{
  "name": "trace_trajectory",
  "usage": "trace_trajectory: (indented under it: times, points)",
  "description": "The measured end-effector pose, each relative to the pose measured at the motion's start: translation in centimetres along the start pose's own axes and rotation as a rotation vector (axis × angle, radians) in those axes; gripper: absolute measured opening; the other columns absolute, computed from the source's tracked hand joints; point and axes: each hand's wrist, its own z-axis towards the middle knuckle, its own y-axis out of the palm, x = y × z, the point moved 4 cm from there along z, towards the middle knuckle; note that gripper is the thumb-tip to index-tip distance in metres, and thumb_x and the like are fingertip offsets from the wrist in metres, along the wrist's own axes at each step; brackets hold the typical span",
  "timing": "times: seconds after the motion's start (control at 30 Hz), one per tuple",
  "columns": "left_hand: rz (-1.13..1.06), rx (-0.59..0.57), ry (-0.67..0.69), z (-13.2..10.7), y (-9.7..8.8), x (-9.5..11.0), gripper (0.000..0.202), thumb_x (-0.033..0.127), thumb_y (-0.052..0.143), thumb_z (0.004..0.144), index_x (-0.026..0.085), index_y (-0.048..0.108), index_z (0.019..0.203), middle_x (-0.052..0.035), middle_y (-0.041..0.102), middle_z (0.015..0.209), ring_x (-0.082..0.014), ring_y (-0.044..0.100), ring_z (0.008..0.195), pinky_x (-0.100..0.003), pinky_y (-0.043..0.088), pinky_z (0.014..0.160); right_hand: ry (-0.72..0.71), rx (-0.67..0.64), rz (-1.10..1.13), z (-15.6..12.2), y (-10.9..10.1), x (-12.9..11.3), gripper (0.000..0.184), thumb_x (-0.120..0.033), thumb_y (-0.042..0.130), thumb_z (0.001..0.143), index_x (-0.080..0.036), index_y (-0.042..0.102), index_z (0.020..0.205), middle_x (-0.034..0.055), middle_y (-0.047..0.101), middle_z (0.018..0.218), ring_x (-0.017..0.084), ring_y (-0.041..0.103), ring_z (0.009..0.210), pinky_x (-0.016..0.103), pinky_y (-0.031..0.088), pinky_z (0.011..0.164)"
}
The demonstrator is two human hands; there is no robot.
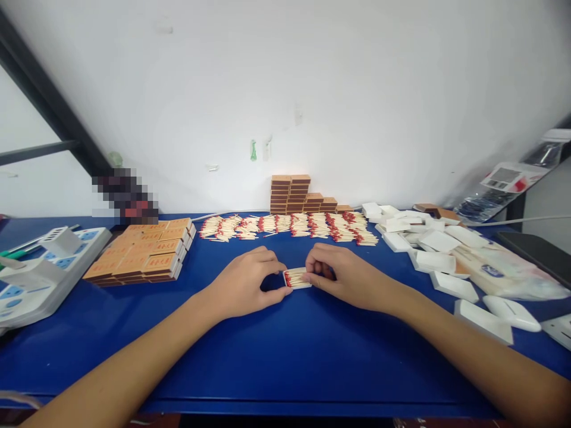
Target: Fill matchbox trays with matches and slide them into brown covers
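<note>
A small white matchbox tray [304, 286] filled with red-tipped matches [294, 278] lies on the blue table in front of me. My left hand [250, 279] grips its left end between thumb and fingers. On the other end, the thumb of my right hand [332, 270] presses on the matches, with the other fingers curled by the tray's far side. Behind the hands, loose matches [276, 223] lie in several heaps in a row. Stacked matchboxes [289, 193] rise behind them against the wall.
Flat-stacked orange matchboxes [147, 252] stand at the left, beside a white power strip [66, 261] with plugs. Many white empty trays [439, 241] are piled at the right, next to a tissue pack [508, 270] and a white earbud-like case [513, 313]. A plastic bottle [508, 178] leans at the back right.
</note>
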Motion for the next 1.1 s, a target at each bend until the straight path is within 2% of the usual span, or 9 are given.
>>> trace_trajectory:
  times: [0.13, 0.3, 0.43, 0.6, 0.77, 0.93, 1.1]
  points:
    - [-0.009, 0.013, -0.007, 0.0, -0.1, -0.2, 0.029, 0.037, 0.076, 0.097, 0.017, 0.077, 0.117, -0.0081, 0.075, 0.104, -0.0261, 0.068, 0.101, -0.040, 0.056, 0.087, 0.010, 0.029, -0.013, 0.0, -0.9, 0.3, 0.014, -0.032, 0.064, 0.102, -0.023, 0.066, 0.091, 0.0019, 0.065, 0.087, 0.016, 0.058, 0.073, 0.030, 0.046, 0.068]
    - [-0.002, 0.031, -0.028, -0.2, -0.4, -0.5, 0.026, 0.037, 0.075, 0.097, 0.018, 0.077, 0.115, -0.0084, 0.075, 0.105, -0.0260, 0.069, 0.101, -0.041, 0.057, 0.086, 0.054, 0.091, -0.157, 0.1, -3.3, 1.5, 0.026, -0.040, 0.060, 0.102, -0.022, 0.067, 0.085, 0.0035, 0.067, 0.078, 0.018, 0.058, 0.069, 0.032, 0.044, 0.065]
    - [-0.011, 0.033, -0.031, -0.2, -0.6, -0.6, 0.027, 0.038, 0.074, 0.098, 0.018, 0.077, 0.115, -0.0086, 0.074, 0.104, -0.0259, 0.068, 0.100, -0.040, 0.056, 0.085, 0.108, 0.111, -0.277, -0.1, -5.2, 3.1, 0.028, -0.042, 0.057, 0.101, -0.023, 0.066, 0.083, 0.0036, 0.067, 0.073, 0.019, 0.057, 0.065, 0.033, 0.041, 0.062]
    - [-0.007, 0.015, -0.058, -0.2, -0.7, -0.7, 0.027, 0.037, 0.074, 0.098, 0.018, 0.077, 0.116, -0.0079, 0.073, 0.102, -0.0250, 0.067, 0.097, -0.039, 0.055, 0.083, 0.279, 0.010, -0.448, -1.1, -7.0, 6.9, 0.017, -0.034, 0.064, 0.092, -0.023, 0.070, 0.080, 0.0055, 0.073, 0.076, 0.022, 0.062, 0.068, 0.033, 0.039, 0.062]
    - [-0.008, 0.008, -0.059, -0.2, -0.7, -0.8, 0.028, 0.039, 0.073, 0.098, 0.018, 0.077, 0.116, -0.0076, 0.072, 0.103, -0.0249, 0.066, 0.098, -0.040, 0.055, 0.083, 0.427, -0.063, -0.420, -1.9, -8.1, 9.8, 0.012, -0.030, 0.067, 0.090, -0.023, 0.073, 0.083, 0.0051, 0.075, 0.079, 0.021, 0.065, 0.069, 0.031, 0.040, 0.063]
    - [0.004, 0.007, -0.053, -0.3, -0.6, -0.8, 0.028, 0.038, 0.073, 0.098, 0.018, 0.077, 0.118, -0.0073, 0.073, 0.103, -0.0248, 0.067, 0.098, -0.039, 0.055, 0.084, 0.465, -0.073, -0.429, -2.0, -8.6, 9.8, 0.015, -0.033, 0.067, 0.091, -0.022, 0.071, 0.081, 0.0055, 0.075, 0.077, 0.021, 0.065, 0.068, 0.032, 0.040, 0.061]
    - [0.014, 0.016, -0.042, -0.3, -0.6, -0.8, 0.028, 0.038, 0.073, 0.098, 0.018, 0.076, 0.118, -0.0077, 0.074, 0.102, -0.0255, 0.068, 0.100, -0.040, 0.056, 0.086, 0.511, -0.014, -0.481, -2.5, -9.4, 10.4, 0.007, -0.028, 0.069, 0.085, -0.023, 0.073, 0.086, 0.0065, 0.077, 0.083, 0.023, 0.067, 0.069, 0.032, 0.040, 0.059]
